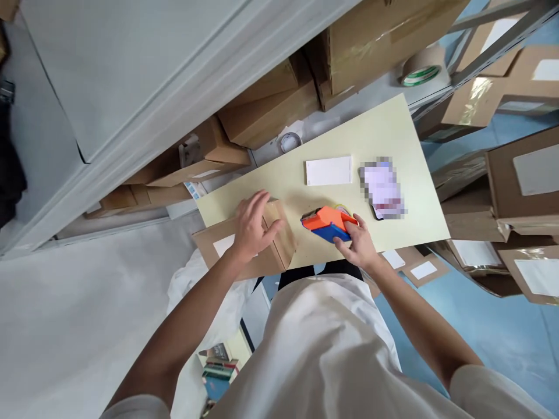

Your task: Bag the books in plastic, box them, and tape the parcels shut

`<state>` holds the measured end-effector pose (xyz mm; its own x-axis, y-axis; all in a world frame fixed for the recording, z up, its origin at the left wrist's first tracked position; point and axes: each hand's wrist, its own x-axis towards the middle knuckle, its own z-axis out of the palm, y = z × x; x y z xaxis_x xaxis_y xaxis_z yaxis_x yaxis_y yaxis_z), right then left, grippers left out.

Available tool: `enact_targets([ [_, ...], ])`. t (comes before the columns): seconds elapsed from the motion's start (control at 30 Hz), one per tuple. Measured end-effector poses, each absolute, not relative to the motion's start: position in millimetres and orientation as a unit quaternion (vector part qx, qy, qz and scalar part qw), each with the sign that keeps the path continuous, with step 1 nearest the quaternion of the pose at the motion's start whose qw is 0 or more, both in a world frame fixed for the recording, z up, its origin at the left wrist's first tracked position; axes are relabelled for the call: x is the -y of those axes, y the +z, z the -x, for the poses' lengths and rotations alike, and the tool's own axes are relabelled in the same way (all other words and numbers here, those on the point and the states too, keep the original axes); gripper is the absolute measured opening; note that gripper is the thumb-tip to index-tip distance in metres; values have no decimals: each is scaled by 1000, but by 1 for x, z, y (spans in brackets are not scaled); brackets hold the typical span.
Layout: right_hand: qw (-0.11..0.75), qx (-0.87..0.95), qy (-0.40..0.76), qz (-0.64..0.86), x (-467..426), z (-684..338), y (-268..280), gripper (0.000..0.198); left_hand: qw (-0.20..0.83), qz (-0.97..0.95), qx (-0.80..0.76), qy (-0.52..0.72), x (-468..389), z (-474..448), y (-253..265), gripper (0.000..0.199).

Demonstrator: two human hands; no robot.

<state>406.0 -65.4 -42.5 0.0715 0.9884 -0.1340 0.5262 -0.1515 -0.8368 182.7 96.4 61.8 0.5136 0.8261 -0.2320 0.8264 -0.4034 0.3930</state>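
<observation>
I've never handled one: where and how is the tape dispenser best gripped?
Probably take the tape dispenser by its right end, from the right, where the right hand holds it; its dark-edged end points left, toward the cardboard box.

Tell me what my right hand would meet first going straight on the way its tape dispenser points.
Most likely the cardboard box by your left hand: the tape dispenser in your right hand aims toward its side, though depth is hard to judge.
</observation>
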Motion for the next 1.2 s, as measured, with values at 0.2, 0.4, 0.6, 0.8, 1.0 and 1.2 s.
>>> enact_targets([
  [0.2, 455, 504, 498, 539, 68, -410, -41, 19, 642, -622, -434, -114, -113, -245, 73, 42],
  [0.4, 485, 485, 528, 501, 65, -405, -45, 26, 781, -411, -444, -158, -120, -251, 49, 40],
  [0.6, 515, 462, 527, 494, 67, -399, -50, 30, 801, -353, -464, -137, -124, -241, 47, 33],
  [0.8, 502, 445, 514, 534, 70, -393, -46, 44, 748, -420, -482, -179, -138, -238, 61, 51],
  [1.0, 457, 346, 517, 636, 63, -382, -30, 61, 482, -702, -494, -174, -137, -261, 58, 36],
  [1.2, 483, 165, 616, 600, 65, -368, -28, 60, 380, -760, -421, -318, -162, -270, 53, 30],
])
